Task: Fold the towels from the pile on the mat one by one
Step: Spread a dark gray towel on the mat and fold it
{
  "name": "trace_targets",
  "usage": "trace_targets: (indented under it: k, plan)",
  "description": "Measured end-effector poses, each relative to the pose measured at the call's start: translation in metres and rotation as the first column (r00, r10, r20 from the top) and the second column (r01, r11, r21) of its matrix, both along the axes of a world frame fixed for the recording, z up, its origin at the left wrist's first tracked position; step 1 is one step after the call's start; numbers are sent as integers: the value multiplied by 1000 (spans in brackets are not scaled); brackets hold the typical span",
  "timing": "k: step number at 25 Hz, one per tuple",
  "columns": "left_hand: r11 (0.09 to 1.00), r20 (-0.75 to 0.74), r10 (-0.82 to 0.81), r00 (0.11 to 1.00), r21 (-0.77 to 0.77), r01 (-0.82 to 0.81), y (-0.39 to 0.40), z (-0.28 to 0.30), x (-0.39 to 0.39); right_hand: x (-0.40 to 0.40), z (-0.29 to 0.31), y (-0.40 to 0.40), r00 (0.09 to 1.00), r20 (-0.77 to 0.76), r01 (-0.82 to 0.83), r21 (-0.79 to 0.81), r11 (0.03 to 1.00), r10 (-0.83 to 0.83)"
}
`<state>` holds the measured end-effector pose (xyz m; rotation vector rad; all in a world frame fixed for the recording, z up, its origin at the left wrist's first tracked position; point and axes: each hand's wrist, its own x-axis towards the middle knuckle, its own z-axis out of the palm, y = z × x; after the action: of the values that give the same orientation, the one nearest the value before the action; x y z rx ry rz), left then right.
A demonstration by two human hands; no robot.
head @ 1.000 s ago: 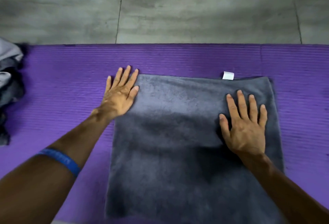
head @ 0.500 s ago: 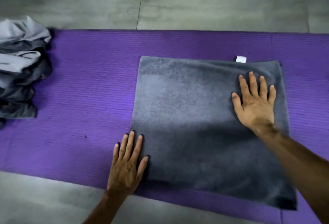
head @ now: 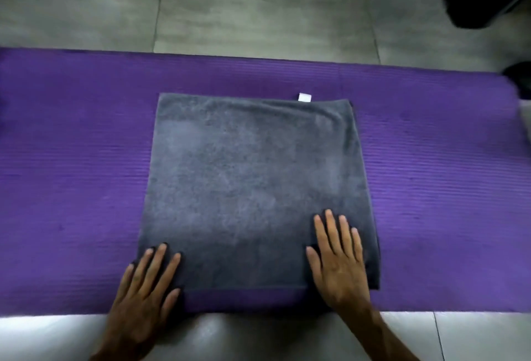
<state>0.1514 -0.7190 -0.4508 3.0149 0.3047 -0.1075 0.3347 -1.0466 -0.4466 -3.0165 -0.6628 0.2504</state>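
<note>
Flat at the towel's (head: pixel 253 188) near edge — left hand (head: pixel 143 289), right hand (head: pixel 339 266).

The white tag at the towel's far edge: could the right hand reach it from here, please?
Probably yes: the right hand lies flat on the towel near corner, and only bare towel lies between it and the tag.

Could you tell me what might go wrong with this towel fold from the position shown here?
Both hands, left hand and right hand, lie flat on the near corners of the grey towel, so the far edge with the white tag is unheld and could shift. The right edge looks slightly uneven, so the next fold may come out crooked. The towel might also slide on the purple mat.
</note>
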Motion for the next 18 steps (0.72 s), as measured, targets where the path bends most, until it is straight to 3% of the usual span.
trace_targets:
  k: [2,4,8,10,12,15,17,18]
  plan:
    - [996,65,92,994,-28,-90,-5,24,29,-3,8,-25,996,-2,94,-9,996,-94]
    - [994,64,96,993,-61,-92,-16,39,78,16,11,-11,998,16,59,53,997,-60]
    - [979,-150,-202,968,-51,196,-64,27,131,95,13,69,999,-2,-44,136,990,45]
    - [975,-217,-214,952,-112,194,-80,23,129,153,12,104,996,-65,-55,92,994,61]
    - [969,-178,-205,962,-173,175,-83,22,115,208,11,114,993,-106,-45,-6,999,44]
    - [947,-119,-256,959,-229,224,-78,20,81,266,17,91,967,-184,170,-39,985,-174]
    - [934,-85,-276,957,-258,247,-69,16,74,267,17,89,964,-91,250,-2,968,-249]
    - [930,-42,-256,966,-283,234,-63,17,77,253,15,103,982,-11,191,34,981,-191]
